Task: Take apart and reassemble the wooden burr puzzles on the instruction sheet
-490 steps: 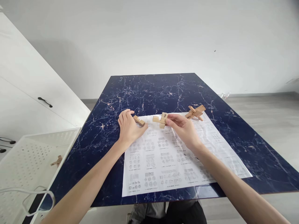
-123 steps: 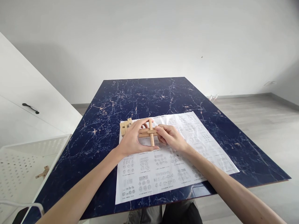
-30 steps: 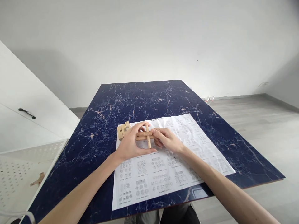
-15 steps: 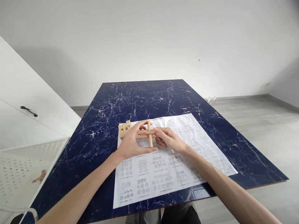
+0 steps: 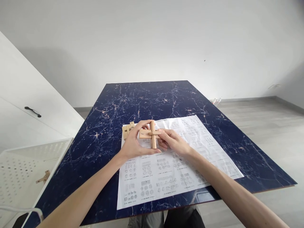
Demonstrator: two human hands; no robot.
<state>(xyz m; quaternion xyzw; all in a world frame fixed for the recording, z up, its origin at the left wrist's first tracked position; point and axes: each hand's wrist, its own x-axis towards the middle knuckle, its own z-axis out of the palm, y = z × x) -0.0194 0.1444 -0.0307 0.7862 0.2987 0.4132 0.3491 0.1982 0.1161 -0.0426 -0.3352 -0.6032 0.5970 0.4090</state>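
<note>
A cross-shaped wooden puzzle [image 5: 153, 139] of interlocking pieces is held between my two hands above the printed sheet. My left hand [image 5: 134, 142] grips the upright bar, thumb at its near end and a finger at its far end. My right hand [image 5: 172, 139] pinches the right end of the crossing pieces with thumb and fingers. A flat piece with a small dark mark points left, toward my left palm. Behind my left hand, a second wooden block puzzle [image 5: 127, 129] stands on the sheet's far left corner, partly hidden.
The white sheet [image 5: 152, 196] with rows of small puzzle diagrams lies on the dark blue marbled table [image 5: 147, 98]. To the left, a white perforated basket [image 5: 14, 177] holds another wooden piece [image 5: 44, 177]. A white cabinet [image 5: 28, 91] stands farther left.
The puzzle has tilted slightly between my hands, so the flat left piece shows more of its face. Both hands keep their hold. The view has shifted a little.
</note>
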